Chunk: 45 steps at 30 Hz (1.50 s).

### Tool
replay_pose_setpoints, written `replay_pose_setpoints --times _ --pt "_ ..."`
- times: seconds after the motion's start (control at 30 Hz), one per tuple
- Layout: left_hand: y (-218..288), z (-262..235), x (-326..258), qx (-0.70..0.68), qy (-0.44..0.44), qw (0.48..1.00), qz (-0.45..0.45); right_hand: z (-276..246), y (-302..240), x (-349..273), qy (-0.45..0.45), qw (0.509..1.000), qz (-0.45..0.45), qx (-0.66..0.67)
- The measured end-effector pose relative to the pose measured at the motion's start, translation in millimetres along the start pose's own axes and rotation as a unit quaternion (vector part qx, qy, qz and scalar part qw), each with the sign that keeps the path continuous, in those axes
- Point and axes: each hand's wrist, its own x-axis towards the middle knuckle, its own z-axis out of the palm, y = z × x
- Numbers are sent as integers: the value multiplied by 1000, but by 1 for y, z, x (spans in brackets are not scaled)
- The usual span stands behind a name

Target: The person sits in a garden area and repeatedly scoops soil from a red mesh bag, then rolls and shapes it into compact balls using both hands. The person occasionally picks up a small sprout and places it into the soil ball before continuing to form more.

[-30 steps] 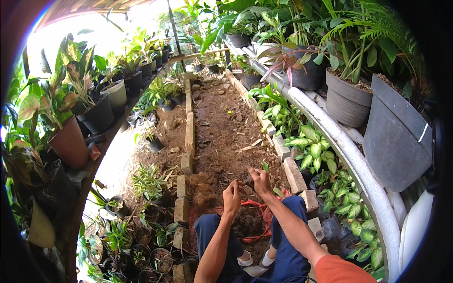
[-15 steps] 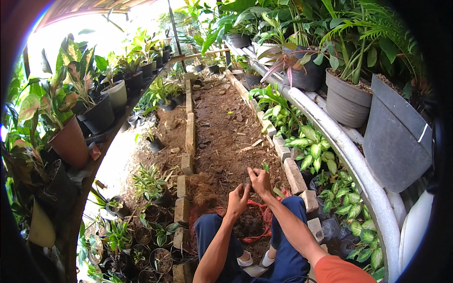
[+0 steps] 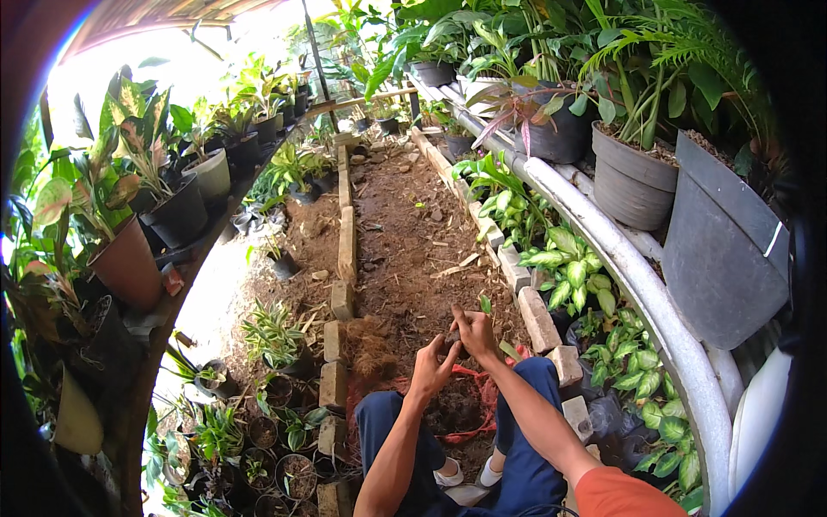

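My left hand [image 3: 432, 369] and my right hand [image 3: 476, 338] are close together above my knees, fingers curled inward. Between their fingertips sits a small dark clump [image 3: 448, 343] that looks like soil; the fingers cover much of it. A small green leaf [image 3: 486, 304] shows just beyond my right hand; whether it belongs to what I hold, I cannot tell. Below the hands, between my legs, dark soil [image 3: 454, 408] lies on an open red plastic sack [image 3: 490, 403]. Brown fibre [image 3: 372, 346] is heaped to the left of my hands.
Brick edging lines the soil path [image 3: 396, 233] on the left [image 3: 346, 246] and right [image 3: 537, 319]. Small potted plants [image 3: 280, 340] crowd the ground at left. A white pipe rail [image 3: 624, 267] and large pots [image 3: 636, 177] stand at right; a potted-plant shelf [image 3: 200, 276] runs along the left.
My hands have drawn slightly closer, fingertips now meeting around the dark clump, which shows more plainly between them. The surroundings look the same.
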Motion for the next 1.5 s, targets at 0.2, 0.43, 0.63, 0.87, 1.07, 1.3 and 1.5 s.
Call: replay_pose_setpoints --times 0.2,0.43,0.63,0.87,1.07,1.3,1.5 --pt "3 4 0 -48 7 999 15 -2 -11 4 10 999 46 -1" --pt "4 10 -1 -49 34 998 11 5 14 6 60 996 20 64" --pt "-8 6 3 -5 55 998 -28 0 7 0 -26 987 -116 -107" --pt "-12 4 3 -79 26 996 -9 0 -9 -2 -14 995 -83 -48" --pt "1 3 0 -85 -31 995 -47 0 -3 6 52 997 18 -50" --pt "9 2 0 -50 -27 996 -74 1 8 6 61 997 53 -14" --pt "8 -3 0 -61 49 996 -52 0 4 3 68 998 13 -2"
